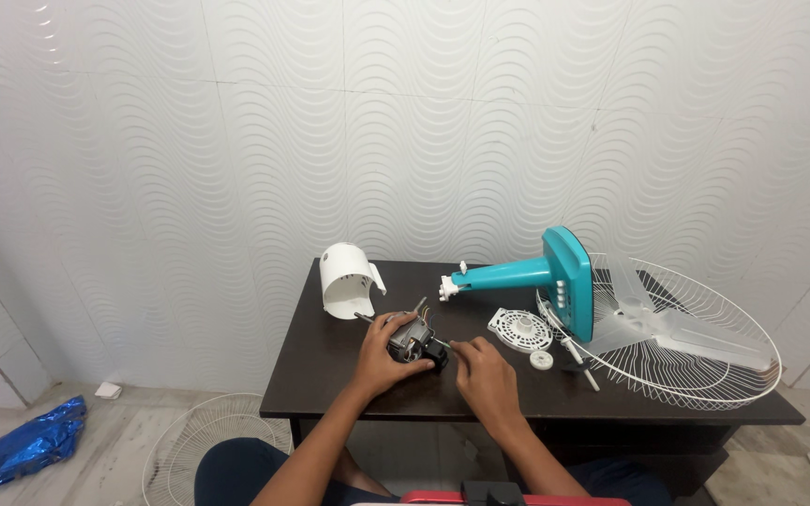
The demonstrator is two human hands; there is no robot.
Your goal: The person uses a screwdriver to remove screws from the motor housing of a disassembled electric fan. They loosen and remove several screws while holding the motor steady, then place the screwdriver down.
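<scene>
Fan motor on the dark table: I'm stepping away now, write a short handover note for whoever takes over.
Left hand: gripping the small grey metal fan motor with loose wires, held just above the dark wooden table.
Right hand: fingertips at the motor's black front end; whether it holds a tool is too small to tell.
Done: white curved motor cover is off, behind the motor; teal fan stand, white round vented plate, clear blade and white wire guard lie to the right.
Left: motor is apart from the stand; nothing reassembled.

Fan motor point(412, 343) sitting on the table point(330, 365), motor cover point(347, 278) lying behind-left of the grip, fan stand point(541, 281) and wire guard point(705, 347) lying right.
</scene>
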